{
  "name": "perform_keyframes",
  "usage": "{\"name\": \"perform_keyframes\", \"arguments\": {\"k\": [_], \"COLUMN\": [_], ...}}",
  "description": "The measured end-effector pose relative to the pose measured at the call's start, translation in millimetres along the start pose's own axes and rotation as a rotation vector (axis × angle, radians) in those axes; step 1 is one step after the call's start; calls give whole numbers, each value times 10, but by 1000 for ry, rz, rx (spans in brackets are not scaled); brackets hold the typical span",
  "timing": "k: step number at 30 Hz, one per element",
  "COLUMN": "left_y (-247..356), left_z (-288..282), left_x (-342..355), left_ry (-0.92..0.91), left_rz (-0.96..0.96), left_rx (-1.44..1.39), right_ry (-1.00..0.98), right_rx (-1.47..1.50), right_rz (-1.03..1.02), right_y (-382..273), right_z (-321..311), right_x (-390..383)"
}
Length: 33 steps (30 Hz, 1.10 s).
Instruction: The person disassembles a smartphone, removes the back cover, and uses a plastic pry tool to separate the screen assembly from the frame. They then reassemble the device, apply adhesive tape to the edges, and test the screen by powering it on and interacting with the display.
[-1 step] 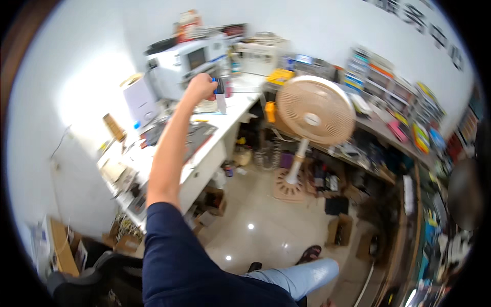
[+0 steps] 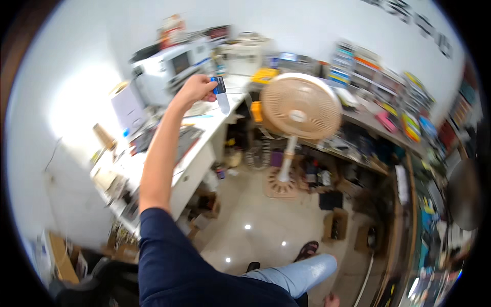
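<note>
In our left hand (image 2: 198, 89), left of the fan (image 2: 300, 105), we pinch a blue-and-black thing (image 2: 220, 86). Its pale end pokes down past our grip. We can't tell how our right hand (image 2: 332, 301) grips.

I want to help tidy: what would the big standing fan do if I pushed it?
Pushed high up, the pedestal fan would probably tip: its wide head tops a thin pole. Pushed low, its base might slide, since the floor looks shiny.

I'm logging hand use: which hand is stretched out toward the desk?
The left hand, holding a black-and-pale item; the right hand is down at the picture's lower edge.
</note>
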<state>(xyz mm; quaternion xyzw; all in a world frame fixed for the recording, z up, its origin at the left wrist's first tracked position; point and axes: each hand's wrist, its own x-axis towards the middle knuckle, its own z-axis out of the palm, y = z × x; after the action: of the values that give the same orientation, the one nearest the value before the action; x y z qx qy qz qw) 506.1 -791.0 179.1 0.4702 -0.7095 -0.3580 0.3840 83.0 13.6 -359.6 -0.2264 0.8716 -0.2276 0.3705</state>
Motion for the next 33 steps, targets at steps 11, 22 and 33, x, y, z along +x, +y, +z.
{"name": "perform_keyframes", "arguments": {"k": [11, 22, 33], "left_y": [1781, 2603, 2978], "left_z": [4063, 5748, 6474], "left_x": [-2488, -5029, -5943], "left_ry": [-1232, -1924, -1462], "left_rz": [139, 163, 1729], "left_rx": [-346, -407, -346], "right_ry": [383, 327, 852], "right_rx": [794, 1291, 1262], "right_rz": [-480, -239, -204], "right_y": [-2845, -1825, -895], "right_z": [-1341, -2158, -1802], "right_x": [-1218, -2471, -3592]}}
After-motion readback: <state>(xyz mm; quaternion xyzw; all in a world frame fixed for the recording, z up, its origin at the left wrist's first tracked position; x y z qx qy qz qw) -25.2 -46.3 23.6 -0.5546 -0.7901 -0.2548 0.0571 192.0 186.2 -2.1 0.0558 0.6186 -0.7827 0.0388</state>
